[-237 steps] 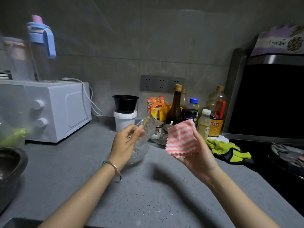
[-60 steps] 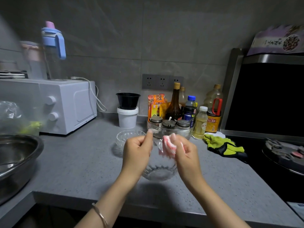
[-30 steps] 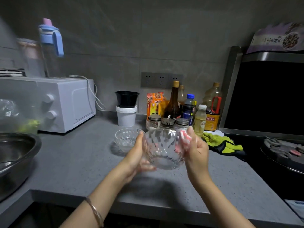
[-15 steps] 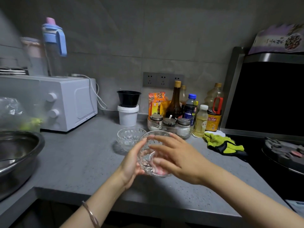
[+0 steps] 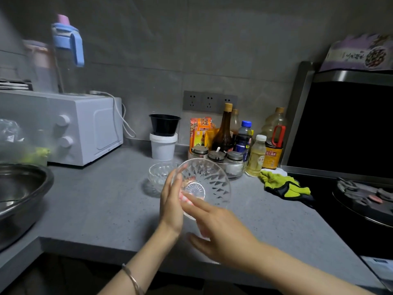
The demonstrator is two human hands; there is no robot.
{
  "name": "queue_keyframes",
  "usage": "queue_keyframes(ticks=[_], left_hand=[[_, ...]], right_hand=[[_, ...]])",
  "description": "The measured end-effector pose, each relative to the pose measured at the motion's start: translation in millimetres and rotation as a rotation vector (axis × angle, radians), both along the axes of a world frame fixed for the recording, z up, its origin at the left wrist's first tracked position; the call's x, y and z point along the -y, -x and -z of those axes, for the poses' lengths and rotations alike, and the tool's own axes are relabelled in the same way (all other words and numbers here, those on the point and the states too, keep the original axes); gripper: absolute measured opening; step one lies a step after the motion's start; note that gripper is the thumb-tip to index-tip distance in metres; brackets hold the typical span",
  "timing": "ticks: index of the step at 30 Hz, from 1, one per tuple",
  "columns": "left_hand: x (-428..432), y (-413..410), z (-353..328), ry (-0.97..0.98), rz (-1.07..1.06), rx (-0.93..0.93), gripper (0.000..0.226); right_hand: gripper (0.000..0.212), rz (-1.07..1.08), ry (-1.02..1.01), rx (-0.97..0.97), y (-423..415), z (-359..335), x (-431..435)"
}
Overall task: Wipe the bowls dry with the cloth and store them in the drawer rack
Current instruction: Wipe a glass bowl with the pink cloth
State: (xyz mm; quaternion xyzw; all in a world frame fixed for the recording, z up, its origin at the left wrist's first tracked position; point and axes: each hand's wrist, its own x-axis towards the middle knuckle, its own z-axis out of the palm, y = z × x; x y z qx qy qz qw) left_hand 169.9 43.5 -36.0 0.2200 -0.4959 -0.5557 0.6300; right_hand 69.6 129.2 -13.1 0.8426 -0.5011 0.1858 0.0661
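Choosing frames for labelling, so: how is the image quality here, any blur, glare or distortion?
Head view: dim light; wide-angle bending at the edges; blue-capped bottle and left side smeared; glass bowl fairly sharp, with glints on its facets.

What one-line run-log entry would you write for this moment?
step: wiping | left hand: holds glass bowl, tilted, off counter | right hand: presses pink cloth to bowl | second bowl: on counter behind

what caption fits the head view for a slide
Drying: left hand holds a tilted glass bowl over the counter, right hand presses a pink cloth to it, second bowl behind.
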Motion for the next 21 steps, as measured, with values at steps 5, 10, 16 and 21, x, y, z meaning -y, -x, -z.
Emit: queue_keyframes(ticks=[5,10,16,21], left_hand=[[14.8,-27.0,-2.5,0.027,0.301,0.278,0.039],[13.4,-28.5,-5.4,-0.025,0.365,0.307,0.053],[-1.8,-2.3,2.4,-0.077,0.183,0.034,0.033],[5.8,-11.9,1.4,0.003,0.176,0.185,0.03]], right_hand=[[0.053,-0.087,0.205,-0.515,54.3,-0.3,14.7],[0.042,-0.042,0.415,-0.579,52.6,6.4,15.7],[0.054,0.103,0.371,-0.066,5.4,27.8,20.0],[0.053,-0.056,0.424,-0.397,32.6,24.0,14.7]])
